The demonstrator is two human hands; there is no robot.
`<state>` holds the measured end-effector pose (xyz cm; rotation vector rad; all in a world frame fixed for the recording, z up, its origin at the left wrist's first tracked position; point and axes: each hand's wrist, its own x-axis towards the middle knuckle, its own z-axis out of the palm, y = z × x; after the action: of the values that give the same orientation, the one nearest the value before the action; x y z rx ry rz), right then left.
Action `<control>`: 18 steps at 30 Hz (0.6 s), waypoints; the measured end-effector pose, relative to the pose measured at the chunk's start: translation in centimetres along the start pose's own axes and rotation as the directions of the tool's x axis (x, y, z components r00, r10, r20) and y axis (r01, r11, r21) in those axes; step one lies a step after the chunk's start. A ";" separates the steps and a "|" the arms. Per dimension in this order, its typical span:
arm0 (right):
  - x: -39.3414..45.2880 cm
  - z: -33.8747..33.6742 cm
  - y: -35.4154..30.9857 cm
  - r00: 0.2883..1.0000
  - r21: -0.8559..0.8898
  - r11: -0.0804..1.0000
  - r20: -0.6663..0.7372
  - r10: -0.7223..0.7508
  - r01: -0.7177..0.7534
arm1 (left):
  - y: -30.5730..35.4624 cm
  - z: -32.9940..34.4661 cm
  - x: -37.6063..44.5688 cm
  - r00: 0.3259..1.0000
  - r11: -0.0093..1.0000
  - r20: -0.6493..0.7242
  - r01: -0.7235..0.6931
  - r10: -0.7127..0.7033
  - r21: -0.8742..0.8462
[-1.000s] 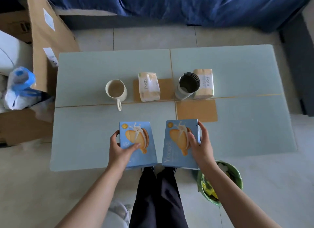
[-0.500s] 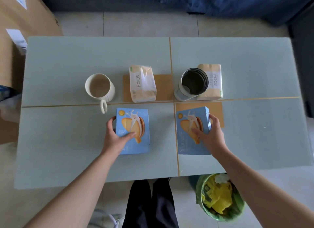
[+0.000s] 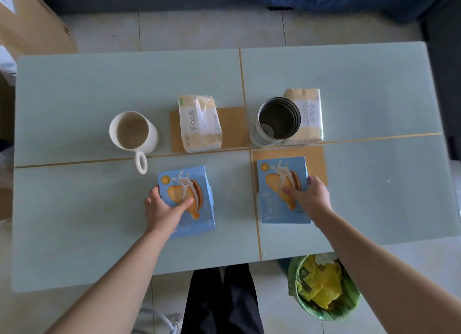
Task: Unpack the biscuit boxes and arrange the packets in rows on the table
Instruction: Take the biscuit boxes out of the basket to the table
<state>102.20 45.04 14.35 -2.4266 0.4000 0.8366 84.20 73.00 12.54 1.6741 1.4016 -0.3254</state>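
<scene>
Two blue biscuit boxes lie flat on the bench [image 3: 374, 96], long sides pointing away. The left hand [image 3: 162, 209] grips the left box [image 3: 187, 199]; the right hand [image 3: 310, 196] grips the right box [image 3: 279, 184].

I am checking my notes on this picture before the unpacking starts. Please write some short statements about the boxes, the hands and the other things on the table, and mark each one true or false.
1. Each hand holds one blue biscuit box: left hand on the left box, right hand on the right box. True.
2. Loose biscuit packets already lie in rows. False: none are visible.
3. The white mug stands left of the left box. True.
4. The metal tumbler lies on its side. False: it stands upright, its mouth open.
5. The green bin stands on the table. False: it is on the floor.
</scene>
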 end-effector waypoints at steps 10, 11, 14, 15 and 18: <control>1.0 0.8 -0.2 0.993 -0.134 0.986 0.059 0.105 -0.097 | 1.0 1.6 -0.3 0.992 0.989 -0.130 0.019 0.000 0.146; 1.1 0.7 -0.2 0.994 -0.138 0.986 0.054 0.096 -0.088 | 1.2 1.7 -0.5 0.988 0.987 -0.152 0.014 0.011 0.163; 1.0 0.7 0.1 0.999 -0.212 0.976 0.001 -0.046 0.045 | 1.9 2.8 -1.3 0.976 0.975 -0.205 -0.021 0.068 0.222; 0.9 0.8 0.1 0.996 -0.225 0.970 0.004 -0.090 0.088 | 2.2 3.3 -1.6 0.977 0.973 -0.202 -0.018 0.067 0.232; 0.7 1.2 0.2 0.994 -0.188 0.976 0.040 -0.104 0.110 | 3.2 4.9 -2.6 0.984 0.960 -0.176 0.042 0.008 0.276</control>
<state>102.06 45.51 12.99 -2.5808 0.1829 0.8992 87.82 67.70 13.07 1.9602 1.5571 -0.4088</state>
